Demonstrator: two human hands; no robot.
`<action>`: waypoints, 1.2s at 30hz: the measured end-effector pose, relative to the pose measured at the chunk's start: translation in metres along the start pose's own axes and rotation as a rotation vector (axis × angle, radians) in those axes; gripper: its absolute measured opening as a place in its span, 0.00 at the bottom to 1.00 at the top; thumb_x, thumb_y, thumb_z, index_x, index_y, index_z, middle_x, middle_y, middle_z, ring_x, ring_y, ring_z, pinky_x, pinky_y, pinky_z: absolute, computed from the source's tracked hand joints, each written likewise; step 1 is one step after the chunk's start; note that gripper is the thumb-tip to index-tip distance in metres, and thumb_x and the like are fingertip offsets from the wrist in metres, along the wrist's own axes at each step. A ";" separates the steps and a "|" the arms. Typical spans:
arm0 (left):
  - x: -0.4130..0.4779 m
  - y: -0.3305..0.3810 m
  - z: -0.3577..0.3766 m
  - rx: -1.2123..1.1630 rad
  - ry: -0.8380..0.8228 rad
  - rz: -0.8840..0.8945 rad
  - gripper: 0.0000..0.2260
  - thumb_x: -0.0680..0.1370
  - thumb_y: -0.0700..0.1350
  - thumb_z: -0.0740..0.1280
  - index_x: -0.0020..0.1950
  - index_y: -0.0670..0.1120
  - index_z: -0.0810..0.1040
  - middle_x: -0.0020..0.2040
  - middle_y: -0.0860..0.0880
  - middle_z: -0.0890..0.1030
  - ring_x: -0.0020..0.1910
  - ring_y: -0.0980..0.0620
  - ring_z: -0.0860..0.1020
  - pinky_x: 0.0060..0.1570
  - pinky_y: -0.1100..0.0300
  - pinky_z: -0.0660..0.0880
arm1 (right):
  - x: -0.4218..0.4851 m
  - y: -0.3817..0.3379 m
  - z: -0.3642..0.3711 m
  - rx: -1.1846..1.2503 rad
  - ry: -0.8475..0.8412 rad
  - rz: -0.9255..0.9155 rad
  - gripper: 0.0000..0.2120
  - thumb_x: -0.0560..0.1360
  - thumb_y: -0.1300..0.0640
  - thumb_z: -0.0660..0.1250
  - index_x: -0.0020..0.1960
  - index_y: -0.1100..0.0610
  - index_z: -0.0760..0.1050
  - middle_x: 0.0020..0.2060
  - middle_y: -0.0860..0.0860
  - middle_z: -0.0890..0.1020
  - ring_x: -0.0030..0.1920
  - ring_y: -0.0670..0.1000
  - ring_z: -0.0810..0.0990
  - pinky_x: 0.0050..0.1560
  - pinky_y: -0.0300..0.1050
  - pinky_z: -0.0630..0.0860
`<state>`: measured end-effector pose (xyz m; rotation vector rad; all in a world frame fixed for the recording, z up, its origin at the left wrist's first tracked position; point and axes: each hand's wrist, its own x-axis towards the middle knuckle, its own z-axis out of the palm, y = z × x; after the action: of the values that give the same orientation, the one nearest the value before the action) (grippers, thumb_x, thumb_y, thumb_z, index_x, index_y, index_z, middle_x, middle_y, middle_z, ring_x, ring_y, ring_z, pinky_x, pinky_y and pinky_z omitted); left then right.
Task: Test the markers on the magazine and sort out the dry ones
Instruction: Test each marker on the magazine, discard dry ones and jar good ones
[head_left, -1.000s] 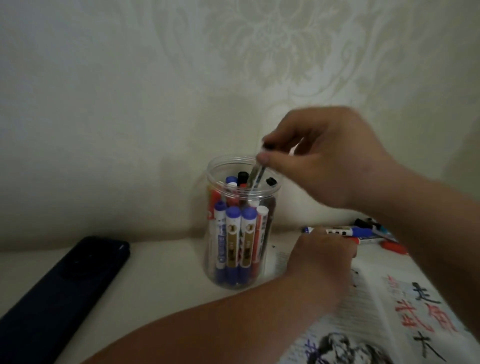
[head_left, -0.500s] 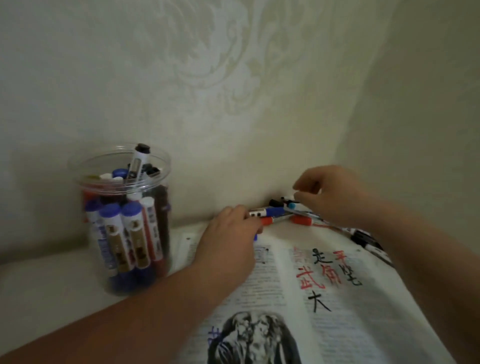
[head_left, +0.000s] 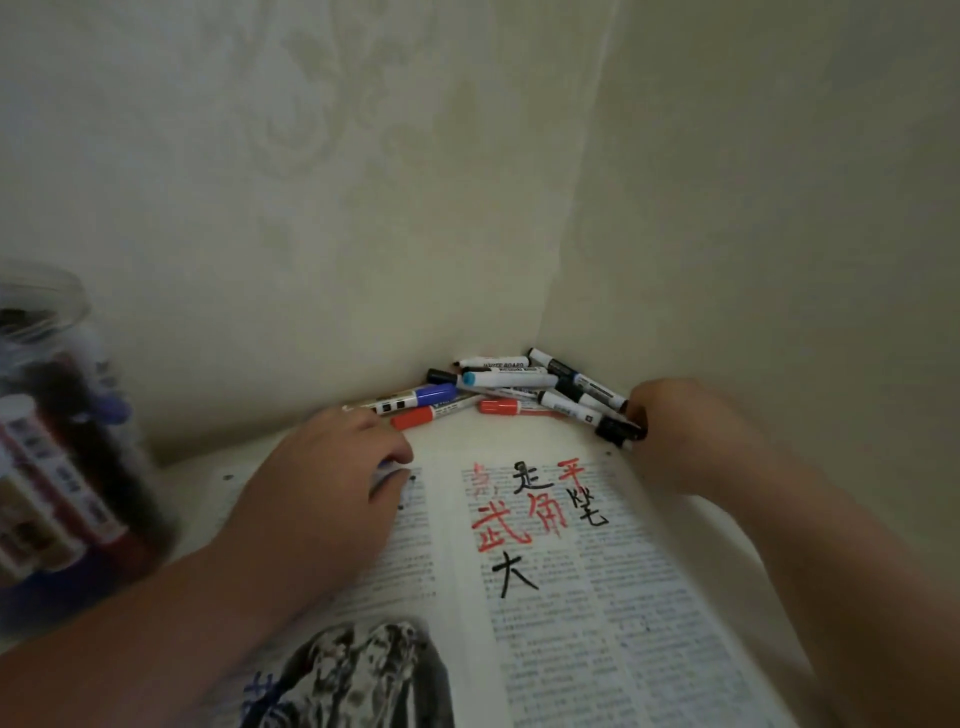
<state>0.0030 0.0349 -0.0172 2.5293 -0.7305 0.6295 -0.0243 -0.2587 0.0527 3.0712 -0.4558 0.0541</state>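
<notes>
I see right hand (head_left: 675, 431) pinching a black marker (head_left: 614, 430) at the edge of the marker pile (head_left: 498, 382) in the corner; left hand (head_left: 322, 499) lies curled on the magazine (head_left: 571, 623), grip unclear.
</notes>
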 end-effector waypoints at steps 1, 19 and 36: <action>0.000 0.000 0.000 -0.008 0.000 -0.005 0.04 0.74 0.48 0.68 0.46 0.53 0.82 0.45 0.56 0.80 0.48 0.52 0.77 0.48 0.57 0.72 | 0.001 0.002 0.004 -0.011 -0.003 -0.007 0.08 0.77 0.51 0.67 0.54 0.53 0.79 0.44 0.52 0.80 0.42 0.54 0.77 0.41 0.42 0.71; -0.011 0.029 -0.014 -0.235 -0.182 0.217 0.20 0.76 0.71 0.59 0.64 0.62 0.72 0.50 0.67 0.74 0.48 0.65 0.74 0.46 0.68 0.72 | -0.049 -0.042 0.015 1.379 -0.336 -0.444 0.04 0.72 0.62 0.76 0.46 0.56 0.85 0.33 0.57 0.83 0.32 0.55 0.79 0.32 0.44 0.76; -0.012 0.040 -0.020 -0.346 -0.407 0.186 0.15 0.79 0.65 0.46 0.50 0.61 0.68 0.45 0.66 0.75 0.42 0.61 0.75 0.40 0.69 0.69 | -0.064 -0.064 0.026 1.433 -0.194 -0.575 0.08 0.70 0.66 0.76 0.42 0.66 0.77 0.30 0.51 0.82 0.30 0.46 0.81 0.30 0.36 0.75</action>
<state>-0.0354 0.0189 0.0039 2.2979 -1.1182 0.0254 -0.0665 -0.1800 0.0221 4.4155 0.9432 0.0937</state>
